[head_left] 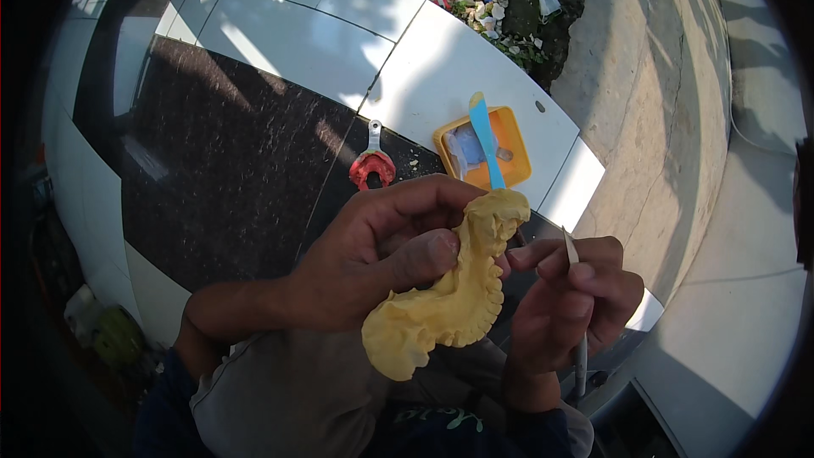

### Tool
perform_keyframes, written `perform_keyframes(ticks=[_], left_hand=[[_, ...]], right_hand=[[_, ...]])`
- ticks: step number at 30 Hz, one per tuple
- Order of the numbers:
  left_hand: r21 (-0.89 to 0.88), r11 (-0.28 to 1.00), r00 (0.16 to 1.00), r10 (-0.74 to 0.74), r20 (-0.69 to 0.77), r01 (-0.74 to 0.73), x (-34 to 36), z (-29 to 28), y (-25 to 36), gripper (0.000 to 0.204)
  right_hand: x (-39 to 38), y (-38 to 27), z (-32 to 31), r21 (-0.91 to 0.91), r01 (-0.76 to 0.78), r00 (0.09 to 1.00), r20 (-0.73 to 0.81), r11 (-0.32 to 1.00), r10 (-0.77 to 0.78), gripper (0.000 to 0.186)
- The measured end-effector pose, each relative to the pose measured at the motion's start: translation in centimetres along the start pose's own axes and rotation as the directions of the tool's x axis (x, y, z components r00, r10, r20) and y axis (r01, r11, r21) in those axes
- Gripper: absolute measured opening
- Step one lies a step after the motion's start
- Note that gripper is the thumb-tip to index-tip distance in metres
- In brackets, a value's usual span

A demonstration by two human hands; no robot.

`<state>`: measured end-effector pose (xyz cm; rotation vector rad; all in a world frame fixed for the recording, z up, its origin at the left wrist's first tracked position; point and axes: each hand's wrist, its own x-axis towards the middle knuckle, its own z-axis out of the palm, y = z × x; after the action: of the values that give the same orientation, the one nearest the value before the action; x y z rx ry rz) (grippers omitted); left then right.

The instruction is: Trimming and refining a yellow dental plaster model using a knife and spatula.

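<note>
My left hand (360, 246) is closed round a pale yellow dental cast (465, 298), its thumb pressed on the inner side. A row of teeth shows along the cast's curved edge, which faces right. In my right hand (585, 301) is a slim knife (571, 246), pinched between thumb and fingers, its pointed blade upward and its handle running down below the palm. The blade stands apart from the cast. The right fingertips come close to the cast's far side; whether they touch it is hard to see.
Beyond my hands lies a metal-handled impression tray (373, 168) with red material in it, beside pale crumbs. A yellow square tub (523, 140) holds a clear plastic bag, and a blue spatula (482, 129) leans across it. Black and white tiles (220, 161) border a littered soil strip (500, 0).
</note>
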<state>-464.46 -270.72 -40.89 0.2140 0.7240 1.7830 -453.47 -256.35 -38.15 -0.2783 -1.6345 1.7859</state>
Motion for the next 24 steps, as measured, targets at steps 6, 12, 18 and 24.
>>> perform_keyframes(ticks=[6,12,18,24], left_hand=[[0.061,0.997,0.999,0.046,0.007,-0.047,0.1,0.1,0.1,0.049],[0.154,0.986,0.997,0.074,-0.031,-0.068,0.1,0.2,0.1,0.050],[0.133,0.990,0.997,0.059,-0.052,-0.052,0.1,0.1,0.2,0.050],[0.157,0.987,0.999,0.042,-0.031,-0.036,0.2,-0.2,0.4,0.050]], right_hand=[[1.4,-0.1,-0.7,0.072,-0.429,0.900,0.117,0.900,0.420,0.031],[1.8,-0.3,0.1,0.001,-0.445,0.887,0.139,0.895,0.441,0.033],[1.6,-0.4,0.4,0.149,-0.536,0.844,0.092,0.831,0.528,0.031],[1.7,-0.4,0.5,0.103,-0.505,0.863,0.085,0.857,0.498,0.027]])
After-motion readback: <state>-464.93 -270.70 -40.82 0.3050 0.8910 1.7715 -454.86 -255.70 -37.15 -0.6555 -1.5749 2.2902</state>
